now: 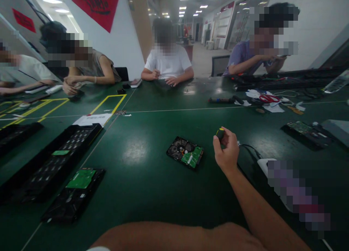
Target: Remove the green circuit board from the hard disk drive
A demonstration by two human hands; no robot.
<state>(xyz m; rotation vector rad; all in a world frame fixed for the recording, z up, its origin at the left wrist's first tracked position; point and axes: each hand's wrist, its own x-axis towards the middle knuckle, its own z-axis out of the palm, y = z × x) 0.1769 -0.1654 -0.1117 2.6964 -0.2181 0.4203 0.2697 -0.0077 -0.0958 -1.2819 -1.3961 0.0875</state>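
Right hand point(226, 151) closed in a fist around a screwdriver point(220, 132); the yellow-and-black handle end shows above the thumb, the tip is hidden. Hand held over the green worktop point(141, 192). Hard drive point(185, 152) lies flat just left of it, green board up, untouched. Black trays point(54, 163) sit well apart at left.

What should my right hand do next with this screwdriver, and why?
Probably move the right hand left to bring the screwdriver over the hard drive, onto its green circuit board. The hand grips the tool apart from the drive, which lies board-up just to its left.
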